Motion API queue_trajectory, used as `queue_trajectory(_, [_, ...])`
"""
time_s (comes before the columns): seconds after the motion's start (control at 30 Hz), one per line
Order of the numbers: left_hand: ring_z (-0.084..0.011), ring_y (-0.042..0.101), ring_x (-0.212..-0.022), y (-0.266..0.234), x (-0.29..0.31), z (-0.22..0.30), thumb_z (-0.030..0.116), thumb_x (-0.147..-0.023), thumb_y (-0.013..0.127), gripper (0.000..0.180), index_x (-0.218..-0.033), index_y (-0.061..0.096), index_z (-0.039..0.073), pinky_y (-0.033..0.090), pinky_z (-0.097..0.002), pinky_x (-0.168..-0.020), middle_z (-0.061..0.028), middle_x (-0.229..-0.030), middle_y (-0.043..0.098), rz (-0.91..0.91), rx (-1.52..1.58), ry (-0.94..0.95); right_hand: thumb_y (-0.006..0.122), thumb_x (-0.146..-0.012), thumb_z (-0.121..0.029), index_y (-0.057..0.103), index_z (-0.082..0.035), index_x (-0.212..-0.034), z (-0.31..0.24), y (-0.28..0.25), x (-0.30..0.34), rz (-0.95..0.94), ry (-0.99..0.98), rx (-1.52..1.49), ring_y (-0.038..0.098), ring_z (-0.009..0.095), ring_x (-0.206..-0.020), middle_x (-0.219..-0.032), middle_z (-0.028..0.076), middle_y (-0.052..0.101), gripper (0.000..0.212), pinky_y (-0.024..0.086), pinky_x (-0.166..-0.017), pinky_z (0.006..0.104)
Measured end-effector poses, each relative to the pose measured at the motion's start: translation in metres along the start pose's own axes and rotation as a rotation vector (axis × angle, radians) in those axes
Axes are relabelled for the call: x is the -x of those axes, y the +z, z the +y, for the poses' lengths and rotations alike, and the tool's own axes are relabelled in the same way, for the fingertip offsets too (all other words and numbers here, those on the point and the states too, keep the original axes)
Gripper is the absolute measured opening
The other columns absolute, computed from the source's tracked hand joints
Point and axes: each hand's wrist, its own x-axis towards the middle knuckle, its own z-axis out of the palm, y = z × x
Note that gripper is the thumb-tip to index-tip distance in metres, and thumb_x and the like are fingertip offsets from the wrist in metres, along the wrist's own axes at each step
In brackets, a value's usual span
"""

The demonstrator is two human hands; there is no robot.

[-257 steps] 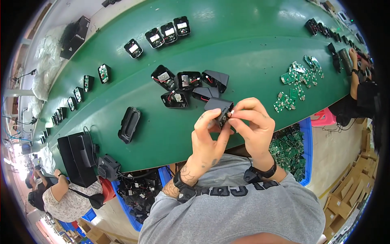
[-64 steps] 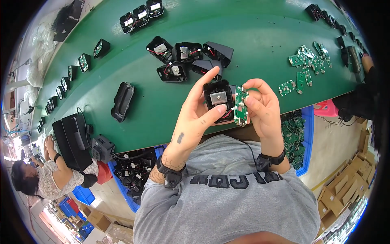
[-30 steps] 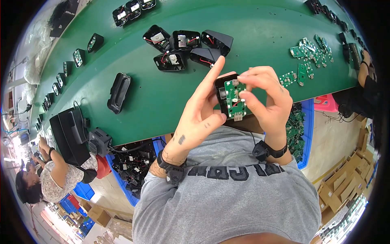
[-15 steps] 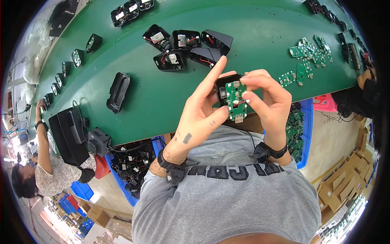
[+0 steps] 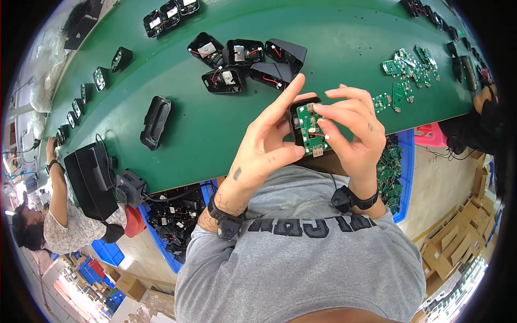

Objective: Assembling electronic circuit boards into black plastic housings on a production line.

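My left hand (image 5: 262, 144) is closed round a small black plastic housing (image 5: 294, 111), thumb at its lower edge and index finger stretched out past it. A green circuit board (image 5: 308, 127) lies over the mouth of the housing, with a metal port at its lower end and a thin red wire across it. Thumb and forefinger of my right hand (image 5: 356, 125) pinch the board's right edge, close to a small white connector (image 5: 327, 137). Part of the board is hidden behind those fingers, and I cannot tell how far it sits inside the housing.
Several open black housings (image 5: 240, 52) with red wires stand ahead on the green table (image 5: 210, 134). A black shell (image 5: 156, 123) lies to the left. Loose circuit boards (image 5: 412, 67) are heaped at the right. Blue bins (image 5: 405, 177) flank me below the table. A co-worker (image 5: 70, 226) sits at left.
The board has shifted slightly left and turned closer against the housing. My right fingers have moved a little further over its face. My left hand keeps its grip on the housing.
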Motion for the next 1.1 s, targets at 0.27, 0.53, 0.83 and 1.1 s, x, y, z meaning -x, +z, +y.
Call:
queue_trajectory(0.27, [-0.0174, 0.046, -0.124, 0.009, 0.002, 0.001, -0.006, -0.083, 0.059, 0.080, -0.152, 0.021, 0.005, 0.035, -0.0343, -0.107, -0.0128, -0.142, 0.042, 0.102, 0.000, -0.068, 0.077, -0.066, -0.009, 0.073, -0.010, -0.091, -0.002, -0.007, -0.002, -0.132, -0.137, 0.057, 0.061, 0.032, -0.104, -0.087, 0.003, 0.067, 0.025, 0.042, -0.099, 0.0561])
queue_trajectory(0.53, [-0.0190, 0.051, -0.120, 0.011, 0.002, -0.002, -0.006, -0.081, 0.061, 0.082, -0.152, 0.021, 0.003, 0.039, -0.0344, -0.103, -0.0120, -0.134, 0.050, 0.094, -0.057, -0.061, 0.076, -0.074, -0.014, 0.073, -0.013, -0.092, -0.003, -0.010, 0.003, -0.161, -0.136, -0.039, 0.064, 0.027, -0.105, -0.090, 0.001, 0.069, 0.018, 0.040, -0.102, 0.0527])
queue_trajectory(0.83, [-0.0161, 0.049, -0.118, 0.012, 0.004, 0.000, -0.008, -0.086, 0.057, 0.081, -0.153, 0.015, 0.007, 0.041, -0.0327, -0.102, -0.0105, -0.135, 0.046, 0.108, -0.060, -0.056, 0.082, -0.069, -0.021, 0.068, -0.010, -0.102, -0.006, -0.014, -0.002, -0.247, -0.120, -0.017, 0.063, 0.029, -0.108, -0.097, 0.002, 0.072, 0.038, 0.039, -0.102, 0.0552])
queue_trajectory(1.1, [-0.0197, 0.049, -0.123, 0.013, 0.008, 0.000, -0.007, -0.086, 0.056, 0.078, -0.152, 0.018, 0.006, 0.042, -0.0353, -0.104, -0.0115, -0.139, 0.044, 0.122, 0.139, -0.118, 0.082, -0.065, -0.013, 0.067, -0.011, -0.109, -0.010, -0.005, 0.008, -0.128, -0.090, 0.021, 0.062, 0.028, -0.106, -0.098, 0.001, 0.072, 0.046, 0.039, -0.102, 0.0545])
